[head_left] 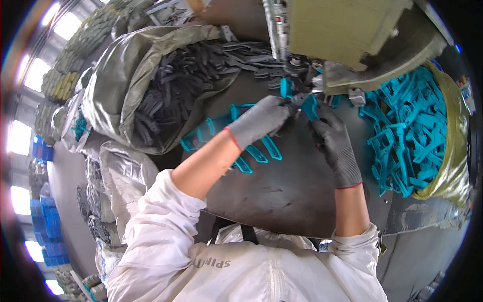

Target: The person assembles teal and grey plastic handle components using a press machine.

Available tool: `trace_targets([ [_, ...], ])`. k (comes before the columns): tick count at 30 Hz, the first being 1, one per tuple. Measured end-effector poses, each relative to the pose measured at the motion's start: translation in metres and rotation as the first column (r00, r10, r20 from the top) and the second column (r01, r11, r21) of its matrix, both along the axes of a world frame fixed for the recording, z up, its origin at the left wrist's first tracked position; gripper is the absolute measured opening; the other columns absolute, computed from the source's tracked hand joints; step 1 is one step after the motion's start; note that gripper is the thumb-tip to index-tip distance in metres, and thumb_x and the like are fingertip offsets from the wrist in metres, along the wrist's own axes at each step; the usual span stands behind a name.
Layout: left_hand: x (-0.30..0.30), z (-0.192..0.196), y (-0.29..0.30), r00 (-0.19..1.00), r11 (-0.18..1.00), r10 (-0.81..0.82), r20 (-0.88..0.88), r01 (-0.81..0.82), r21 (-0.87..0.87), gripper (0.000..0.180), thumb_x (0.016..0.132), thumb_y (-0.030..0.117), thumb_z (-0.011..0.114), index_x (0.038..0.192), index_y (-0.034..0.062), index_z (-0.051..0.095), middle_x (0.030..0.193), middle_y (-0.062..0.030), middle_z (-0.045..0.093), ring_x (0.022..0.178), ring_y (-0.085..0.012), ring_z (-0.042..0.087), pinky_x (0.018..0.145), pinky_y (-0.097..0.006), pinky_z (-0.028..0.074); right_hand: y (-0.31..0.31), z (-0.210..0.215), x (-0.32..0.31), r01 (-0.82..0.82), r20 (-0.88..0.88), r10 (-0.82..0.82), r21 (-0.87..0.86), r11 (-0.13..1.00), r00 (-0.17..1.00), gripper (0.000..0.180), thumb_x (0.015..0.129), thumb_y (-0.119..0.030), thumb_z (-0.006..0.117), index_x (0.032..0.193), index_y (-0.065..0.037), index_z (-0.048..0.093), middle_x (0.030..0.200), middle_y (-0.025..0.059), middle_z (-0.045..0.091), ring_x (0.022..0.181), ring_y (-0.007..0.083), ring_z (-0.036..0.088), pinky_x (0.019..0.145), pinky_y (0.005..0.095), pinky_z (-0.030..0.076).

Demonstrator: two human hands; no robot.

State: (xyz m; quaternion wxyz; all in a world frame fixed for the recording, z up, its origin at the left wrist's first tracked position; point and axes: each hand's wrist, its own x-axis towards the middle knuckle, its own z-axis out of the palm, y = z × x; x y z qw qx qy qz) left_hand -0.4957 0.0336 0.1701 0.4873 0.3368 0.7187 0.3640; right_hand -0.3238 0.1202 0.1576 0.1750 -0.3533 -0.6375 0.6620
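Both my hands wear grey knit gloves and meet at the machine's working point. My right hand (334, 138) is closed on a teal plastic part (310, 106), with fingertips at its lower end. My left hand (266, 118) reaches in from the left, its fingers closed by a dark grey piece (299, 98); what they grip is mostly hidden. Another teal piece (286, 87) stands upright just beyond the left fingertips. Under and beside my left forearm, several teal frame-shaped parts (257, 154) lie in a row on the dark metal table (282, 196).
A large sack (118, 85) spills dark grey flat parts (176, 80) at the left. An olive sack (455, 146) full of teal parts (410, 126) stands at the right. The machine's yellowish housing (342, 35) overhangs the far side. A small metal block (357, 96) sits below it.
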Motion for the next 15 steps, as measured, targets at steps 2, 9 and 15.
trace_targets([
  [2,0.001,-0.018,0.000,0.999,0.999,-0.042,-0.027,0.043,0.033,0.024,0.090,0.017,0.048,0.094,-0.0035,0.059,0.066,-0.0031,0.055,0.054,-0.0121,0.048,0.050,-0.030,0.040,0.004,-0.017,-0.002,0.040,-0.038,-0.040,-0.014,0.999,0.998,0.057,0.079,-0.008,0.051,0.135,-0.008,0.039,0.081,0.0075,0.057,0.055,0.0090,0.051,0.043,0.0224,0.040],
  [9,-0.069,-0.025,-0.020,-0.010,0.859,0.092,-0.996,0.507,0.075,0.017,0.077,0.013,0.053,0.086,0.0016,0.063,0.090,-0.0142,0.059,0.084,-0.0282,0.062,0.073,-0.037,0.053,0.003,-0.018,0.002,0.052,0.019,-0.050,-0.184,0.982,0.999,0.060,0.082,-0.008,0.050,0.139,-0.012,0.032,0.077,0.0069,0.056,0.046,0.0070,0.045,0.039,0.0213,0.035],
  [15,-0.229,-0.060,-0.061,-0.129,0.954,-0.152,-0.980,-0.279,-0.111,0.030,0.082,0.009,0.044,0.107,-0.0009,0.059,0.104,-0.0226,0.061,0.093,-0.0358,0.062,0.082,-0.044,0.049,0.001,-0.017,0.003,0.013,-0.021,-0.017,-0.156,0.988,1.000,0.060,0.084,-0.009,0.050,0.141,-0.012,0.030,0.075,0.0056,0.055,0.046,0.0061,0.045,0.039,0.0205,0.035],
])
